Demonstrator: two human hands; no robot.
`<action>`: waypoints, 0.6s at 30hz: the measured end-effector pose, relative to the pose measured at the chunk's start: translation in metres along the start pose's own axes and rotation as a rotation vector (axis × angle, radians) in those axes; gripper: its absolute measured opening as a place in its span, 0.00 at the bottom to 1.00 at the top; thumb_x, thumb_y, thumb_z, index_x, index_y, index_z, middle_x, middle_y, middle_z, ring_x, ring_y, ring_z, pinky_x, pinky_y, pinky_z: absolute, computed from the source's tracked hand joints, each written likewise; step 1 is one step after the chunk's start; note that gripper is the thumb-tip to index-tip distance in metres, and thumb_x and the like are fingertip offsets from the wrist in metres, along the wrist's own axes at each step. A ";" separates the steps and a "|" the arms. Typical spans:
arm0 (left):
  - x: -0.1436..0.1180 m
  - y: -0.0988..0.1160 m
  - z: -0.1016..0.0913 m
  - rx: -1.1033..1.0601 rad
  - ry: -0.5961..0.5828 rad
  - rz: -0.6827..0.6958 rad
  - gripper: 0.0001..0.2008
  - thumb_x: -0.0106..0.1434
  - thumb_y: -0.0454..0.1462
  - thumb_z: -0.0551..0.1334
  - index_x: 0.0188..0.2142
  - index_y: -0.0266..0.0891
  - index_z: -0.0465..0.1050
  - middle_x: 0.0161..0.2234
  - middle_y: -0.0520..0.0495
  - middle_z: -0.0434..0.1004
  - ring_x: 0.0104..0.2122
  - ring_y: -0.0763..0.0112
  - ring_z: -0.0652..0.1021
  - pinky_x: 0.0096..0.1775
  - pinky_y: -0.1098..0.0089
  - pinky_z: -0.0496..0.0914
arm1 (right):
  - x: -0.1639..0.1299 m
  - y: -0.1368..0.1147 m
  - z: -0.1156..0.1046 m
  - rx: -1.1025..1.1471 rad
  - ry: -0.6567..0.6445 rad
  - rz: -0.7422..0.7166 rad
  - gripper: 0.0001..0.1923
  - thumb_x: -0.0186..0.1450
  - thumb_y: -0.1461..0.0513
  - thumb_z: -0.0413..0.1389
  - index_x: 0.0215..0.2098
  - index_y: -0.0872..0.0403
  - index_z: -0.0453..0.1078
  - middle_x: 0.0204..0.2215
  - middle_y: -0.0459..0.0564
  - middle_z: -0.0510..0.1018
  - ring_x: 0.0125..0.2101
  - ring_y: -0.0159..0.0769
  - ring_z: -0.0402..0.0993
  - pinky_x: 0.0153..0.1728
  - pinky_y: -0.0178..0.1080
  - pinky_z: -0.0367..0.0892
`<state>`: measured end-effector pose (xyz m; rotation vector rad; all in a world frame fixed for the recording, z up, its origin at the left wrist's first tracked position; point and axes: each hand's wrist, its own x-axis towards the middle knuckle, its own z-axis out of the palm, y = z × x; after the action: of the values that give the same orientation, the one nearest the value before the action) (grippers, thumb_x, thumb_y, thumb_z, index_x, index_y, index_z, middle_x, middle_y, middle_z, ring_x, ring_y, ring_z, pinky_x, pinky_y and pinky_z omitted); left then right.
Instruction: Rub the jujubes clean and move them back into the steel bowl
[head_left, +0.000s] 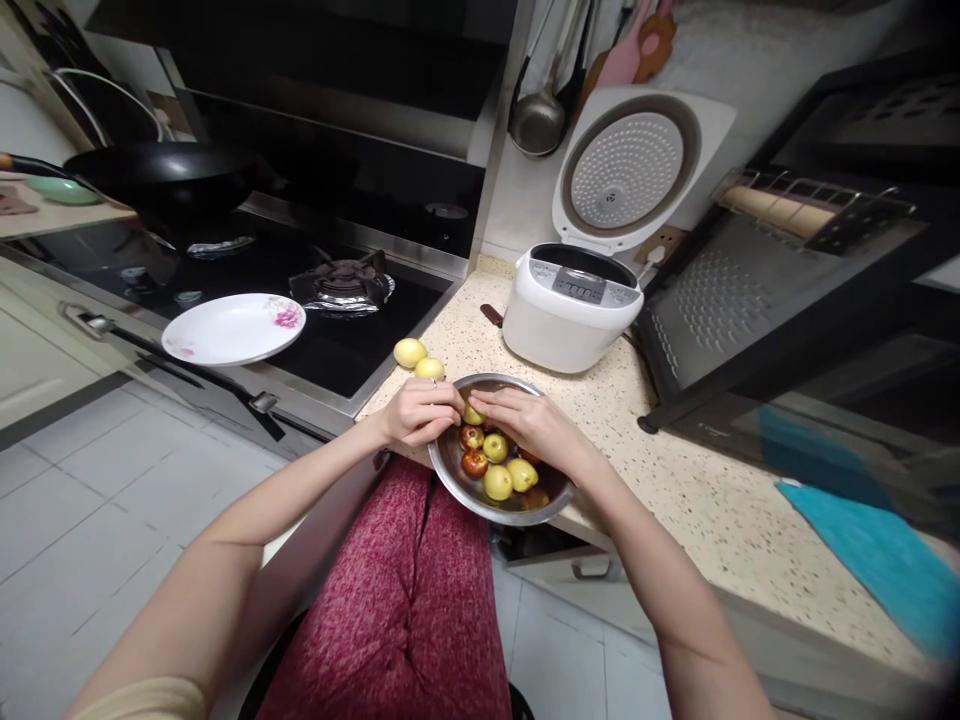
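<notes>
At counter edge, bowl: steel bowl (450,470) overhanging the speckled counter (712,500), holding small yellow and red fruits (497,482).
Left hand (416,410): over bowl rim, fingers pinched narrow on 1 yellow-green fruit (472,414).
Right hand (529,420): fingertips meeting the same fruit, palm down above the bowl.
Beside bowl: 2 yellow fruits (418,360) on counter.
Further left: white plate (232,328) on stove edge.
Behind: rice cooker (574,305), lid up.

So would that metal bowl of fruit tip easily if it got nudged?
Possibly. The metal bowl juts past the counter edge, so a push toward the person might tip it. The round fruit inside would probably roll and shift. Both hands, left hand and right hand, steady it.
</notes>
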<state>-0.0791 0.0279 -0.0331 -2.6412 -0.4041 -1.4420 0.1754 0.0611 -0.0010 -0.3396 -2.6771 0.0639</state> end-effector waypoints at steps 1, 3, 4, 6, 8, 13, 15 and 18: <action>0.000 0.000 0.000 -0.001 -0.001 -0.002 0.18 0.76 0.38 0.50 0.34 0.40 0.76 0.33 0.44 0.83 0.31 0.67 0.82 0.34 0.69 0.74 | 0.000 0.000 -0.001 -0.006 -0.014 0.003 0.20 0.73 0.70 0.56 0.60 0.52 0.76 0.59 0.56 0.80 0.56 0.45 0.81 0.55 0.52 0.81; -0.001 -0.001 0.000 0.005 -0.008 0.001 0.18 0.75 0.38 0.50 0.34 0.40 0.76 0.33 0.44 0.83 0.32 0.67 0.82 0.35 0.69 0.75 | -0.001 0.001 -0.002 -0.007 -0.030 0.005 0.19 0.73 0.70 0.56 0.59 0.51 0.78 0.58 0.55 0.80 0.56 0.45 0.81 0.55 0.51 0.81; -0.002 -0.001 0.000 0.008 -0.009 0.003 0.18 0.75 0.38 0.51 0.34 0.40 0.76 0.33 0.44 0.83 0.32 0.67 0.82 0.35 0.69 0.75 | -0.001 0.001 -0.002 0.001 -0.029 0.005 0.19 0.73 0.70 0.56 0.58 0.51 0.78 0.58 0.55 0.81 0.55 0.44 0.81 0.55 0.51 0.81; -0.002 -0.001 -0.001 0.003 -0.002 0.011 0.18 0.75 0.37 0.51 0.34 0.40 0.77 0.33 0.44 0.83 0.32 0.67 0.83 0.35 0.68 0.75 | -0.001 0.002 -0.003 0.028 -0.018 0.009 0.17 0.73 0.69 0.56 0.57 0.51 0.79 0.57 0.55 0.82 0.55 0.44 0.82 0.54 0.51 0.81; -0.003 -0.002 -0.001 -0.007 0.009 0.014 0.18 0.75 0.38 0.51 0.34 0.40 0.77 0.33 0.43 0.83 0.33 0.66 0.83 0.34 0.68 0.75 | -0.001 0.003 -0.002 0.064 -0.011 0.012 0.17 0.73 0.68 0.57 0.57 0.50 0.79 0.57 0.54 0.82 0.55 0.43 0.81 0.55 0.51 0.80; -0.004 -0.002 -0.003 0.025 0.062 -0.022 0.20 0.77 0.39 0.50 0.35 0.40 0.79 0.33 0.43 0.83 0.35 0.65 0.84 0.36 0.67 0.77 | -0.002 0.003 -0.004 0.098 -0.022 0.004 0.18 0.72 0.70 0.56 0.57 0.52 0.78 0.55 0.54 0.83 0.55 0.42 0.81 0.56 0.50 0.79; -0.003 -0.002 -0.003 0.043 0.129 -0.078 0.20 0.77 0.39 0.50 0.37 0.39 0.79 0.34 0.44 0.83 0.37 0.64 0.83 0.40 0.64 0.77 | -0.002 0.002 -0.005 0.071 -0.015 0.000 0.18 0.73 0.70 0.55 0.58 0.54 0.78 0.55 0.56 0.83 0.55 0.43 0.80 0.56 0.51 0.79; -0.001 -0.003 -0.002 0.102 0.254 -0.284 0.16 0.76 0.37 0.52 0.42 0.38 0.79 0.37 0.43 0.83 0.40 0.63 0.82 0.46 0.60 0.76 | -0.003 0.001 -0.006 0.019 0.005 0.001 0.18 0.73 0.69 0.55 0.57 0.54 0.78 0.55 0.56 0.83 0.54 0.44 0.81 0.55 0.53 0.79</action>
<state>-0.0821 0.0298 -0.0325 -2.3527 -0.8252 -1.7572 0.1810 0.0609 0.0034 -0.3348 -2.6695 0.0892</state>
